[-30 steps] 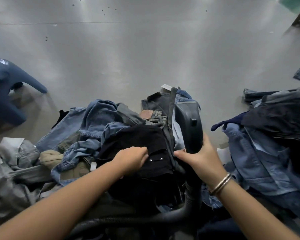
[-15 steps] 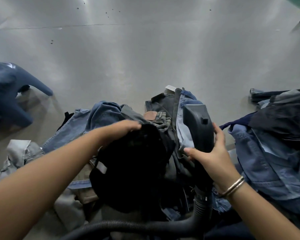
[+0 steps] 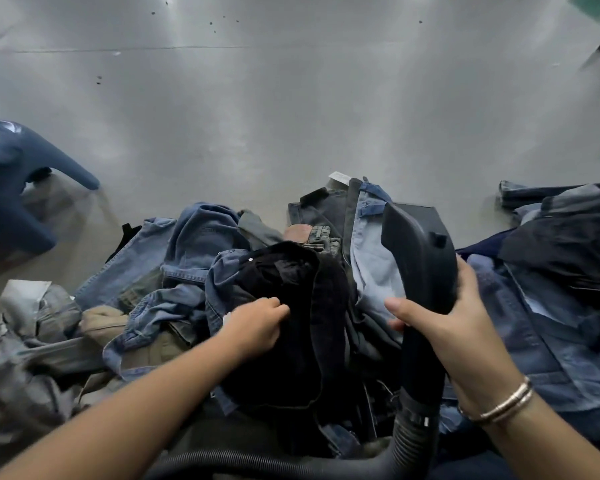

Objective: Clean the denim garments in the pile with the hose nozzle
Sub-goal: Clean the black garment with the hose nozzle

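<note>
The floor (image 3: 291,116) spreads grey and glossy beyond both hands; on it, under and around the left hand, lies the pile (image 3: 174,292) of blue, grey and khaki denim; a second heap (image 3: 551,306) of darker blues lies just past the right hand, on its outer side; well off from the left hand, on its outer side, a navy form (image 3: 11,188) stands apart on the floor. The black garment (image 3: 291,323) sits on top of the pile, between the two hands; its long axis seems to run from the person outward, toward the floor. The hose (image 3: 326,462) curves below both forearms and climbs to the nozzle (image 3: 420,258), which stands upright in the right hand (image 3: 458,327); that hand's fingers and thumb wrap its grip, a bracelet (image 3: 499,407) on the wrist. The left hand (image 3: 257,327) has its fingers curled into a fold of the black garment, pinching it. The nozzle's wide mouth points up and away, just right of the black garment; so the next move, I judge, is a short tilt of the nozzle leftward and down onto the cloth the left hand holds; the right hand is the nearer to do it.
</note>
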### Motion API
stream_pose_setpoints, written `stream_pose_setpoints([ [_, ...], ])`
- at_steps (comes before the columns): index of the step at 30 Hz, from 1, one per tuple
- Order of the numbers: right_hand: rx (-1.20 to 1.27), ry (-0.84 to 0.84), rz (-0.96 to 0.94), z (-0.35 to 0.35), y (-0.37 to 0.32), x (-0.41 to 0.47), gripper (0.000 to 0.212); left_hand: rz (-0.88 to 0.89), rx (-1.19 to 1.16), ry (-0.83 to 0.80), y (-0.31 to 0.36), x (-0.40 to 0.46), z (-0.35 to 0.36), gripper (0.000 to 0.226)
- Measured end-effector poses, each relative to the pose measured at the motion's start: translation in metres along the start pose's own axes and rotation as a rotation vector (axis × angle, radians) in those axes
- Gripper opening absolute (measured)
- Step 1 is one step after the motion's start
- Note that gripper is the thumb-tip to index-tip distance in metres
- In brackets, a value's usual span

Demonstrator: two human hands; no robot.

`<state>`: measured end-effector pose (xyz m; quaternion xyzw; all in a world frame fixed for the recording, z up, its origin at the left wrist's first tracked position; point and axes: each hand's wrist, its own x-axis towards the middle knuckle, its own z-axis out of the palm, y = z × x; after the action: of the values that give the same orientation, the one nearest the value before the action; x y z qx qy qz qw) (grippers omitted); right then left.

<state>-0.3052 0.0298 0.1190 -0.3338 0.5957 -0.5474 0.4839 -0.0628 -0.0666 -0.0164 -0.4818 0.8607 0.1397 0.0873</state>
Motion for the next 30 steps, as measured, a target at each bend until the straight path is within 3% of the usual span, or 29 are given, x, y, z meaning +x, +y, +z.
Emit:
stream_pose_setpoints([
  [3, -0.043, -0.020, 0.003, 0.001, 0.008, -0.002, 0.078, -0.423, -0.165, -0.017, 0.026, 0.008, 0.019, 0.054],
  [6, -0.097, -0.005, -0.036, 0.005, 0.014, -0.001, 0.075, -0.676, -0.368, -0.034, 0.057, 0.027, 0.028, 0.069],
  [10, -0.071, -0.020, -0.008, 0.005, 0.018, 0.002, 0.076, -0.867, -1.365, 0.269, 0.067, 0.033, 0.020, 0.038],
  [12, -0.056, -0.022, -0.004, 0.004, 0.018, 0.004, 0.075, -1.078, -1.450, 0.354, 0.058, 0.023, 0.019, 0.027],
  [15, -0.047, -0.026, -0.007, 0.006, 0.016, 0.004, 0.075, -1.302, -1.538, 0.277, 0.047, 0.005, 0.039, 0.015],
  [17, -0.035, -0.032, -0.002, 0.007, 0.017, 0.004, 0.074, -1.323, -1.726, 0.106, 0.039, -0.004, 0.041, 0.017],
  [18, -0.037, -0.039, 0.002, 0.007, 0.018, 0.003, 0.073, -1.338, -1.721, 0.105, 0.032, -0.007, 0.044, 0.026],
  [21, -0.069, -0.056, 0.004, 0.005, 0.019, 0.001, 0.071, -1.403, -1.335, 0.258, 0.014, -0.007, 0.049, 0.062],
  [23, -0.095, -0.065, -0.015, 0.005, 0.021, 0.000, 0.073, -1.392, -1.250, 0.431, 0.009, -0.005, 0.037, 0.062],
  [26, -0.126, -0.067, -0.039, 0.009, 0.020, 0.001, 0.080, -1.156, -1.252, 0.652, 0.017, -0.003, 0.009, 0.043],
  [28, -0.137, -0.050, -0.074, 0.017, 0.014, 0.000, 0.085, -0.897, -1.170, 0.701, 0.037, -0.008, -0.015, 0.026],
  [30, -0.130, -0.050, -0.122, 0.027, 0.007, 0.001, 0.088, -0.675, -1.167, 0.719, 0.063, -0.021, -0.043, 0.028],
])
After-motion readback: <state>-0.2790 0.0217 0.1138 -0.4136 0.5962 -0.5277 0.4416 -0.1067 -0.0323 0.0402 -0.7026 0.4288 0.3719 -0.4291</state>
